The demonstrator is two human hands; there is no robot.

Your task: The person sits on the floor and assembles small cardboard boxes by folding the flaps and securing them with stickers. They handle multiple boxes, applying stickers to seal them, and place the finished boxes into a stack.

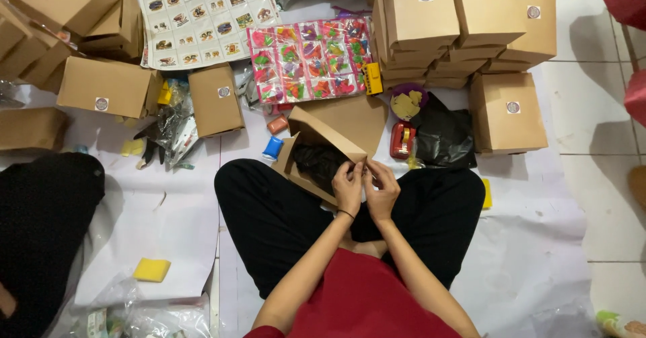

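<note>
Landmark: the open brown box (316, 151), tilted on the lap of the seated person, lid flap raised, dark contents seen inside.

- Far left of the box: a dark-clothed leg of a second person (40, 237) is seen on the white floor sheet (168, 217); a yellow sponge (151, 269) lies on the sheet, well below-left of the box.
- Left of the box: a closed brown box with round sticker (106, 87) and a smaller one (215, 100) are set down, with a heap of clear wrappers (168, 126) between them.
- Above-left: a sheet of picture stickers (202, 15) is laid flat.
- Just beside the box's left edge: a blue tape roll (272, 148).
- Directly above the box: a pink pack of coloured small toys (309, 58).
- At the box's near right corner: the left hand (348, 188) and the right hand (382, 190) are held close together, touching the flap edge. The fingers of both are pinched narrow on something small and pale at that corner; what it is cannot be told.
- Right of the box: a red tape dispenser (402, 140), then a black plastic bag (444, 136).
- Above-right: a stack of closed brown boxes (464, 21); one single closed box (508, 112) is set further right.
</note>
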